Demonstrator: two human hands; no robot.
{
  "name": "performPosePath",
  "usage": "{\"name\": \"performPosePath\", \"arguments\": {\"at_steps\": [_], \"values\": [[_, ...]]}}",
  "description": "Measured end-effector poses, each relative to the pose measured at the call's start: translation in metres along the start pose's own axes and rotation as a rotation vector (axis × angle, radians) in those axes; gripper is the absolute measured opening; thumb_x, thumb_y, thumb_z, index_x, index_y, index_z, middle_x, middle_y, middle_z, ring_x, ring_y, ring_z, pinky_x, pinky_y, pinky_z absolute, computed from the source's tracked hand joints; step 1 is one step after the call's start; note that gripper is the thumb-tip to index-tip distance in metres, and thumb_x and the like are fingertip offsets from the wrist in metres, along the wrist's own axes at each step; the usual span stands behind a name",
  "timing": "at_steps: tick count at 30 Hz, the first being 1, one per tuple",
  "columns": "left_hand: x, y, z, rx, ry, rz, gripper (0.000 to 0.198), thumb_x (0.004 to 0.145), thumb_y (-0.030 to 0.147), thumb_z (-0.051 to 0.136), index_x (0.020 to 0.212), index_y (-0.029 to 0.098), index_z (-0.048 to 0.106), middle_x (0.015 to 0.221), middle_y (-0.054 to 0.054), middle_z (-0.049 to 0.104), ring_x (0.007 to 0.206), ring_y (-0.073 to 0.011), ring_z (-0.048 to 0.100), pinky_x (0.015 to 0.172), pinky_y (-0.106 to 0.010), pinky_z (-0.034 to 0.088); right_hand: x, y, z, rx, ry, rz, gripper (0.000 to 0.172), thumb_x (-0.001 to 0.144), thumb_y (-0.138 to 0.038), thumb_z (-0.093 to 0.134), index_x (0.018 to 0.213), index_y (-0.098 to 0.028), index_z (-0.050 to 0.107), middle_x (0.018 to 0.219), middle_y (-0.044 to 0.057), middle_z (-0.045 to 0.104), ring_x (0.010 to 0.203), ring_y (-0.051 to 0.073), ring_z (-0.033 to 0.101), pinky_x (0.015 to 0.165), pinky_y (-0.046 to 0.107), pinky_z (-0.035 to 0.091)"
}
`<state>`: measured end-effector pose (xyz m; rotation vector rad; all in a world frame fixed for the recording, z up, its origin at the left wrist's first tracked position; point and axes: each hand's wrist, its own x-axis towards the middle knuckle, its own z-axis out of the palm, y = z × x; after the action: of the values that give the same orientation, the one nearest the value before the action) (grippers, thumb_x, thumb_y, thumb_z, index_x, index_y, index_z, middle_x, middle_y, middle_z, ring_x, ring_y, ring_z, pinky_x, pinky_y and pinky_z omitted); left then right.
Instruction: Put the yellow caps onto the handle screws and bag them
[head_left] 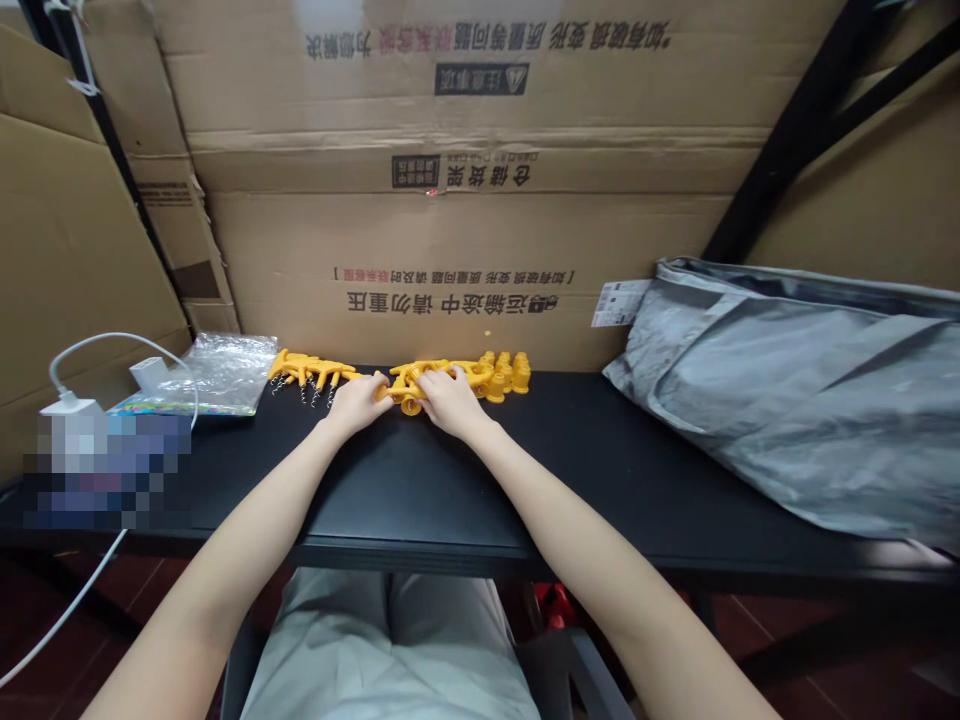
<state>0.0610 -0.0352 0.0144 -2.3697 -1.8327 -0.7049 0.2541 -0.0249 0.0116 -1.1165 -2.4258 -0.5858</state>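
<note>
At the back of the black table, several yellow corkscrew handles with metal spirals [304, 368] lie in a row on the left. Beside them my left hand [360, 403] is closed, its fingertips on a yellow plastic corkscrew part [382, 388]. My right hand [454, 402] is bent round a piece among the yellow looped parts [412, 378]; its fingers partly cover them, and the exact piece is hard to tell. Below and between the hands shows a round yellow end [411, 407]. To the right stand several yellow bell-shaped caps [495, 385] in short rows.
A cardboard wall [465, 240] rises behind the black table [420, 490]. On the left are a clear plastic bag [232, 370], a white charger [75, 430] with cable and a blurred-out object [112, 490]. A large grey bag [787, 400] fills the right side.
</note>
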Motion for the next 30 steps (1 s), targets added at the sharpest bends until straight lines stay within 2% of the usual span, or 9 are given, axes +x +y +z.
{"name": "performPosePath", "arguments": {"at_steps": [10, 18, 30], "values": [[0.0008, 0.0002, -0.0013, -0.019, 0.032, -0.008, 0.032, 0.082, 0.034, 0.051, 0.109, 0.022, 0.064, 0.105, -0.007, 0.070, 0.095, -0.0212, 0.064, 0.078, -0.028, 0.047, 0.0014, 0.0019, -0.0025, 0.009, 0.060, 0.021, 0.014, 0.090, -0.019, 0.051, 0.101, -0.016, 0.059, 0.101, 0.013, 0.067, 0.100, 0.027, 0.055, 0.097, 0.045, 0.026], [0.0005, 0.0014, -0.0033, -0.048, 0.034, -0.012, 0.030, 0.082, 0.036, 0.052, 0.107, 0.023, 0.065, 0.101, -0.006, 0.070, 0.090, -0.0207, 0.064, 0.075, -0.027, 0.046, 0.0025, 0.0038, -0.0054, 0.036, 0.036, 0.037, 0.018, 0.088, -0.016, 0.051, 0.105, -0.017, 0.058, 0.103, 0.012, 0.067, 0.099, 0.026, 0.058, 0.103, 0.050, 0.022], [0.0011, 0.0029, -0.0053, -0.113, 0.030, -0.028, 0.028, 0.080, 0.035, 0.053, 0.103, 0.024, 0.066, 0.087, -0.003, 0.070, 0.079, -0.0182, 0.063, 0.067, -0.025, 0.042, 0.0035, 0.0082, -0.0059, 0.012, 0.052, 0.040, 0.023, 0.086, -0.010, 0.047, 0.105, -0.018, 0.057, 0.105, 0.012, 0.066, 0.100, 0.026, 0.054, 0.098, 0.045, 0.022]]}}
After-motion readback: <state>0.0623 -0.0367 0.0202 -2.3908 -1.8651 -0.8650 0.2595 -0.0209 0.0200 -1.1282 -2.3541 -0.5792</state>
